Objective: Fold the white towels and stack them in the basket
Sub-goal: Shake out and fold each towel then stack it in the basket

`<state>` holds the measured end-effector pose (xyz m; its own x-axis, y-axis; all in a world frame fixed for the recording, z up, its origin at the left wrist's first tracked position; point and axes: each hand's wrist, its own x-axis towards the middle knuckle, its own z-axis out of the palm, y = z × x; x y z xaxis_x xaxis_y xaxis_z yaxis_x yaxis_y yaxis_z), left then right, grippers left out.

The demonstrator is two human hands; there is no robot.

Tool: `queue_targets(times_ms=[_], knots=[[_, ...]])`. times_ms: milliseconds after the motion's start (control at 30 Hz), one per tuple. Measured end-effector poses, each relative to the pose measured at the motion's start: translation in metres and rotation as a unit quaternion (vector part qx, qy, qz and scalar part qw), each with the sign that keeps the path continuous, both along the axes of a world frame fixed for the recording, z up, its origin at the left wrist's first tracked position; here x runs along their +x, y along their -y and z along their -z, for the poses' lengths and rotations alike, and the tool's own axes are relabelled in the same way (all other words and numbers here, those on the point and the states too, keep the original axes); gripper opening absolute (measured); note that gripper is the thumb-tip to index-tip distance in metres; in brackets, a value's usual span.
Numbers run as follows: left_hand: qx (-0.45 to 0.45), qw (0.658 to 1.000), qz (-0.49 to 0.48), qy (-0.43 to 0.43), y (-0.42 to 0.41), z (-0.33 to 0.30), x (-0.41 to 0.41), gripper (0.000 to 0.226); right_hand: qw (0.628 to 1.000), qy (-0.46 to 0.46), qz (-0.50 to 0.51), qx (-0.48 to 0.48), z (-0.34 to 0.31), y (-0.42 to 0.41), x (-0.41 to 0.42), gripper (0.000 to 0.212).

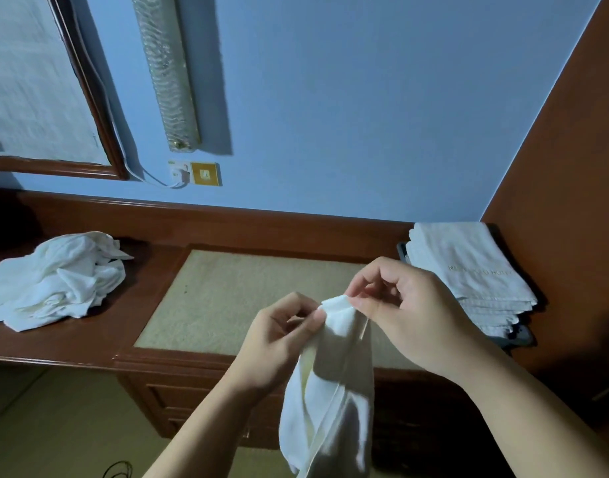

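A white towel (334, 391) hangs down in front of the desk, bunched lengthwise. My left hand (279, 336) pinches its top edge on the left. My right hand (399, 305) pinches the same top edge right beside it, so both hands meet at one corner. A crumpled heap of white towels (58, 281) lies on the desk's left side. A neat stack of folded white towels (468, 274) sits at the right end, on a dark basket (520, 334) of which only the rim shows.
The wooden desk (89, 343) has a beige inset mat (234, 298) in the middle. A brown wall panel (565, 167) rises at the right. A framed mirror (37, 84), wall lamp (168, 74) and socket with cable (193, 172) hang behind. Drawers (193, 401) sit below the desk edge.
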<state>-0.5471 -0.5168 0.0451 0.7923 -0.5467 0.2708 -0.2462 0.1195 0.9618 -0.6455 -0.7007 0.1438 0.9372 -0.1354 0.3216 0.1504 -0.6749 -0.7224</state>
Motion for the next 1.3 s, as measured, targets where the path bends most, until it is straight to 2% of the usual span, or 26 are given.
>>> queue_targets(times_ms=[67,133,233,333,400,600,733,833,900,1033,1100,1167,1233,1300], knots=[[0.051,0.99,-0.056,0.116,0.005,-0.005,-0.001,0.018,1.0,0.008,0.004,0.024,-0.004,0.003,0.0,0.029],[0.086,0.963,-0.112,0.231,0.013,-0.006,-0.005,0.02,0.999,0.021,0.004,0.039,-0.01,0.006,0.001,0.028],[0.098,0.933,-0.105,0.33,0.022,0.002,-0.008,0.024,0.998,0.038,-0.005,0.043,-0.019,0.008,0.003,0.027],[0.125,0.931,-0.079,0.332,0.024,0.013,-0.005,0.021,0.998,0.046,-0.008,0.046,-0.025,0.011,0.006,0.028],[0.148,0.932,-0.091,0.318,0.026,0.02,-0.007,0.026,0.997,0.055,-0.014,0.048,-0.027,0.012,0.006,0.03],[0.178,0.963,-0.064,0.192,0.022,0.057,-0.006,0.037,0.991,0.078,-0.044,0.104,-0.034,0.014,0.004,0.028],[0.222,0.964,-0.031,0.146,0.007,0.076,0.0,0.037,0.99,0.064,-0.037,0.122,-0.027,0.025,0.005,0.031],[0.235,0.955,-0.064,0.172,-0.008,0.084,0.004,0.029,0.988,0.053,-0.031,0.14,-0.017,0.031,0.0,0.031],[0.207,0.954,-0.113,0.186,-0.018,0.081,0.008,0.009,0.989,0.05,-0.025,0.14,-0.011,0.035,-0.006,0.031],[0.147,0.92,-0.247,0.265,-0.046,0.059,0.018,0.013,0.991,0.047,0.012,0.127,-0.005,0.047,-0.013,0.03],[0.142,0.901,-0.277,0.303,-0.057,0.046,0.017,0.016,0.989,0.072,0.021,0.129,-0.008,0.047,-0.015,0.029],[0.147,0.898,-0.256,0.326,-0.062,0.048,0.016,0.009,0.985,0.109,0.01,0.135,-0.014,0.042,-0.016,0.03],[0.198,0.907,-0.188,0.321,-0.064,0.069,0.013,0.009,0.984,0.121,-0.01,0.128,-0.018,0.034,-0.014,0.029],[0.281,0.915,-0.123,0.262,-0.068,0.1,0.015,0.038,0.988,0.102,-0.019,0.116,-0.014,0.03,-0.01,0.029]])
